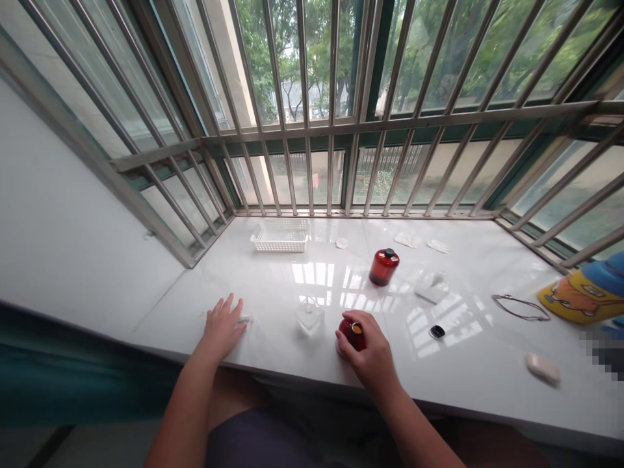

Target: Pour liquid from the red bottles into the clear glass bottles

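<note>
Right hand point(374, 348): my fingers round the open red bottle point(349, 333).
Left hand point(224, 326): loosely spread.
Bottle: likely slick, stiff; grip sides.

Basket point(280, 242) is sitting back left on the tabletop point(468, 260), far bottle point(383, 270) is standing to its right, and I'm seeing the cap point(437, 332) lying right of the near bottle point(349, 340).

No lettering, label, brand, number or sign can be read on anything here.
</note>
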The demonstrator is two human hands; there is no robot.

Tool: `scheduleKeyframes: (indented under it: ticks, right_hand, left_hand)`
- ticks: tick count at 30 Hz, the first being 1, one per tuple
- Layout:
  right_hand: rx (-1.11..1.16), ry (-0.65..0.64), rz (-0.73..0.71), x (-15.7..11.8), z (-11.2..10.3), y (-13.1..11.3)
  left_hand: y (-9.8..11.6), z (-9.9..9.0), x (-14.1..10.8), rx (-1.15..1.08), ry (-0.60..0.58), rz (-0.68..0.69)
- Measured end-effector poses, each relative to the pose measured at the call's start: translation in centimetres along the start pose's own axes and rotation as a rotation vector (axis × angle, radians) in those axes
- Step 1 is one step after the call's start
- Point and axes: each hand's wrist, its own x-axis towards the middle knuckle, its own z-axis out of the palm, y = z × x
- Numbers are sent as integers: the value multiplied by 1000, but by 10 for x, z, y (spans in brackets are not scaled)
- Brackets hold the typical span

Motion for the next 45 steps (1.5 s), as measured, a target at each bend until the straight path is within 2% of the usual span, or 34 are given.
scheduleKeyframes:
  ticks: [2, 4, 6, 9, 13, 15, 17, 22, 28, 31, 35, 37, 39, 43, 45]
  right_hand:
    - [-3, 2, 0, 0, 0, 0]
    - [-5, 5, -6, 0, 0, 1]
    - [-6, 6, -13, 0, 1, 1]
    - [-8, 12, -19, 0, 1, 1]
    - [-13, 37, -32, 0, 3, 2]
    - [-12, 42, -35, -1, 4, 2]
    - [-12, 36, -25, -2, 5, 4]
    - [-4, -1, 39, -4, 8, 11]
    - [-8, -13, 23, -1, 12, 19]
    - [-29, -16, -50, 3, 4, 12]
    - [-58, 52, -218, 4, -20, -11]
    - [-29, 48, -262, 0, -32, -26]
    - [14, -15, -268, -6, -41, -39]
    - [58, -202, -171, -19, -53, -57]
    - [91, -233, -98, -26, -56, -59]
  left_hand:
    - [2, -3, -5, -56, 27, 34]
    - [13, -5, -11, -150, 97, 113]
    - [35, -6, -18, -279, 190, 219]
    - [83, -5, -27, -489, 271, 315]
    - [146, -2, -32, -709, 235, 302]
    - [165, 0, -30, -779, 220, 261]
    - [176, 1, -27, -836, 215, 199]
    - [172, -9, -23, -973, 100, 84]
    - [145, -43, -45, -1060, 40, 147]
    - [133, -66, -61, -1093, 42, 185]
    - [127, -96, -80, -1089, 30, 250]
    - [127, -109, -88, -1085, 30, 312]
    - [130, -118, -94, -1078, 9, 387]
    - [145, -128, -102, -1080, -71, 563]
    - [157, -131, -105, -1082, -109, 624]
